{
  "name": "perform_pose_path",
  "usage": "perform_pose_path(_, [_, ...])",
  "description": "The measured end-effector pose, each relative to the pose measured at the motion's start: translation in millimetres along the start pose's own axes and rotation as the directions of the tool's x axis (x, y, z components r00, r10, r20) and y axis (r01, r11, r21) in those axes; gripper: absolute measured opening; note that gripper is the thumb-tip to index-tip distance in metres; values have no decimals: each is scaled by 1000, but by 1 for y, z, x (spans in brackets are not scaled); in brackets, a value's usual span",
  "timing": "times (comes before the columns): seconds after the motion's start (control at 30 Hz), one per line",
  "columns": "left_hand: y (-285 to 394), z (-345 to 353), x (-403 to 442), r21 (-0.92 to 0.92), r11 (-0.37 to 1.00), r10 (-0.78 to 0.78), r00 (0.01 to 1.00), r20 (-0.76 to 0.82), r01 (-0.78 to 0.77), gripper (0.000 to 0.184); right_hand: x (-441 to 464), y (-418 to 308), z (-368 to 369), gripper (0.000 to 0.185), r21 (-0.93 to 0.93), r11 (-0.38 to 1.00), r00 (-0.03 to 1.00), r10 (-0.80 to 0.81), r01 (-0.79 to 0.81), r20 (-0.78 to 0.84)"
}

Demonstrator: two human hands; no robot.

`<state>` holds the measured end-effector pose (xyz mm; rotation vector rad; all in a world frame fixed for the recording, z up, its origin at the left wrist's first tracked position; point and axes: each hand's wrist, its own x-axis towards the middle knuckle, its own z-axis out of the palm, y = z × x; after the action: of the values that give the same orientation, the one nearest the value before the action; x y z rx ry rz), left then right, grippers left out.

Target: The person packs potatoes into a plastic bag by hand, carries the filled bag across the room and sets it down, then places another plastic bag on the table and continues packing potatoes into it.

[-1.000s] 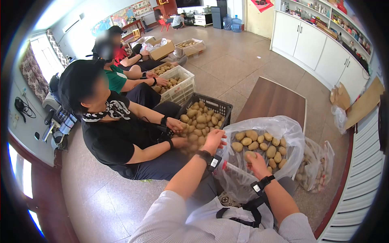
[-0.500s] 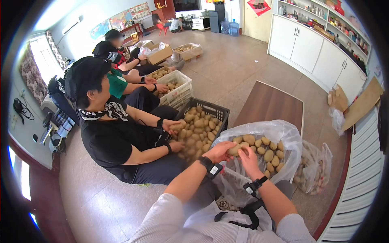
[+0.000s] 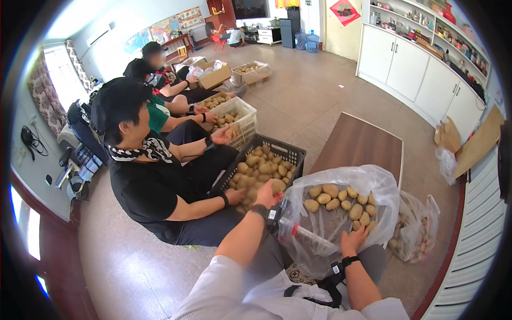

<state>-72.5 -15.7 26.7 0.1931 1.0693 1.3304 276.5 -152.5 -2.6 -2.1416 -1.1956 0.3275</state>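
My left hand (image 3: 268,196) is over the near edge of the black crate (image 3: 300,160), its fingers around a potato (image 3: 278,185). Many potatoes (image 3: 261,166) fill that crate. My right hand (image 3: 353,241) reaches into a clear plastic bag (image 3: 385,184) spread open in front of me. Its fingers are stretched out against the nearest potatoes (image 3: 364,218) at the bag's right side. Other potatoes (image 3: 330,190) lie in a curve along the back of the bag, leaving its dark bottom visible.
A co-worker (image 3: 141,181) in black sits at my left, hands at the same crate. Beyond are a white crate (image 3: 247,125), more seated people and cardboard boxes (image 3: 216,74). A brown tabletop (image 3: 357,144) stands behind my bag. Another filled bag (image 3: 413,229) rests on the floor at right.
Both my hands were together on a potato above the bag. My left hand has moved left to the crate with a potato; my right has lowered to the potatoes in the bag.
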Motion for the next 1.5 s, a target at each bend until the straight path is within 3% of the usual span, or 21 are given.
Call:
perform_pose_path(0.17, [3, -14, 9, 89, 994, -52, 993, -103, 61, 36, 8, 14, 31, 85, 116, 972, 977, 208, -202, -38])
perform_pose_path(0.27, [3, -17, 5, 59, 997, -53, 997, -59, 56, 36, 1, 16, 33, 83, 69, 988, 990, 139, -136, -39])
perform_pose_path(0.43, [4, -14, 5, 87, 993, -64, 984, -165, 79, 37, 9, 16, 43, 81, -63, 998, 997, 27, -32, -79])
perform_pose_path(0.5, [5, -15, 7, 71, 995, -60, 989, -133, 70, 36, 9, 14, 49, 80, -22, 1000, 1000, 1, -2, -30])
perform_pose_path(0.57, [4, -10, 10, 102, 988, -85, 968, -237, 112, 37, 10, 12, 52, 79, 10, 1000, 1000, -29, 29, -2])
perform_pose_path(0.73, [-1, -16, 19, 138, 988, -43, 977, -207, 73, 39, 17, 11, 53, 78, -19, 996, 996, -82, 83, 46])
perform_pose_path(0.8, [-2, -15, 22, 141, 987, -38, 971, -234, 72, 39, 18, 9, 51, 78, -17, 980, 967, -194, 199, 165])
perform_pose_path(1.0, [-4, -26, 28, 146, 989, 14, 977, -212, 17, 37, 15, 3, 43, 74, 4, 948, 926, -311, 317, 216])
perform_pose_path(1.07, [-14, -46, 49, 123, 992, 8, 976, -216, 19, 37, 11, -1, 37, 72, -2, 948, 932, -311, 317, 185])
perform_pose_path(1.17, [-13, -61, 49, 359, 921, 162, 987, 7, -154, 37, 8, -3, 30, 66, 8, 955, 944, -294, 297, 152])
perform_pose_path(1.23, [4, -39, 18, 96, 994, -34, 973, -226, 57, 35, 6, -1, 27, 61, 20, 959, 946, -284, 284, 157])
perform_pose_path(1.27, [5, -31, 9, 45, 998, -37, 970, -241, 49, 33, 7, 1, 27, 57, 1, 963, 947, -264, 268, 183])
perform_pose_path(1.37, [8, -13, -7, 105, 994, 14, 977, -213, 8, 33, 7, 5, 30, 48, -52, 960, 943, -257, 274, 211])
perform_pose_path(1.4, [6, -2, -12, 164, 985, 96, 950, -297, -48, 32, 8, 6, 31, 44, -83, 953, 939, -268, 291, 214])
perform_pose_path(1.5, [13, 20, -34, 280, 954, 167, 962, -216, -103, 30, 13, 13, 36, 44, -76, 960, 946, -251, 271, 205])
